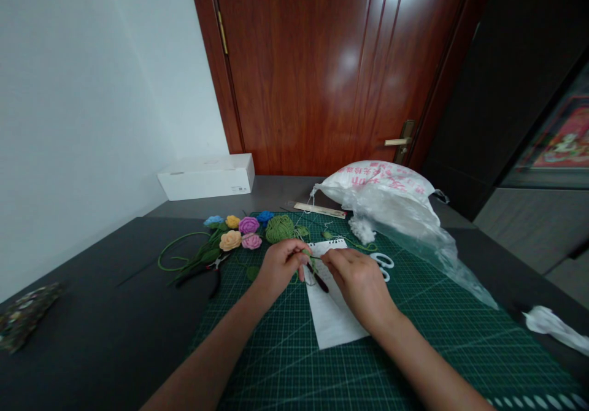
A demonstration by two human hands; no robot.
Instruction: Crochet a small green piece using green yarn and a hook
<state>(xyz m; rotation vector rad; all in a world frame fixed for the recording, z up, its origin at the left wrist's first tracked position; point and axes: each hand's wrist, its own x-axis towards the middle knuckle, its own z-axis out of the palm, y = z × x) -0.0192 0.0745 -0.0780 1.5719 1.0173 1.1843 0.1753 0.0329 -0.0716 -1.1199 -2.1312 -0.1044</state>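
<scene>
My left hand [281, 267] and my right hand [356, 282] meet above a white notepad sheet [331, 307] on a green cutting mat [427, 343]. The left fingers pinch a small green crocheted leaf [307, 254], and a thin strand of green yarn [316, 257] runs to my right fingertips. A dark slim tool, perhaps a crochet hook [319, 280], hangs between my hands, its upper end hidden. Several crocheted roses [248, 225] and a green yarn ball [279, 229] lie beyond my left hand.
Pliers [212, 274] and green-wrapped wire [183, 250] lie left of the mat. White-handled scissors [383, 266] sit right of my right hand, below a large plastic bag [391, 199]. A wooden door [294, 67] and white box [207, 176] stand beyond the table.
</scene>
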